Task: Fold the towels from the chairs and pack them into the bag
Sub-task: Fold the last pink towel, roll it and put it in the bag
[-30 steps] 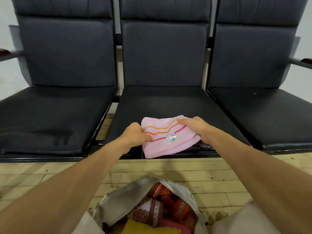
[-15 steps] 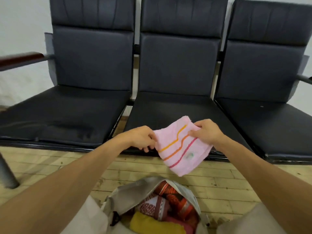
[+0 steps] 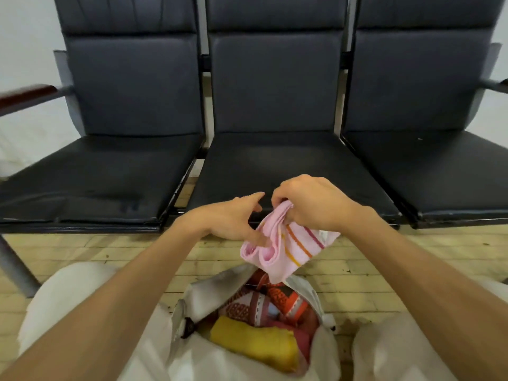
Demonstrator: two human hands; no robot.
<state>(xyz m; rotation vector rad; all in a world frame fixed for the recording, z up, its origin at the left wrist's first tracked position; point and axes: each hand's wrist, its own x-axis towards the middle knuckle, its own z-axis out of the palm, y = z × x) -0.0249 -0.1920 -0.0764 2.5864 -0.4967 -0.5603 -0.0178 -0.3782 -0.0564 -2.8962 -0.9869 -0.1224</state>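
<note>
Both busy at mid-frame: grips the bunched top of the pink towel (image 3: 288, 251) in the right hand (image 3: 310, 204), fingers curled tight; steadies its looped folds with the left hand (image 3: 228, 218), fingers loose and spread, lower tips touching the cloth. Holds it by one end, probably so the bundle stays folded on the way down. Hangs in the air just above the open bag (image 3: 209, 295) at bottom centre, over a yellow towel (image 3: 258, 345) and a red patterned one (image 3: 275, 301). Points its lowest corner at the bag mouth; seems to run long from lower left to upper right, stripes crossing that line. Sits well clear of the dark chairs (image 3: 275, 166) above.
</note>
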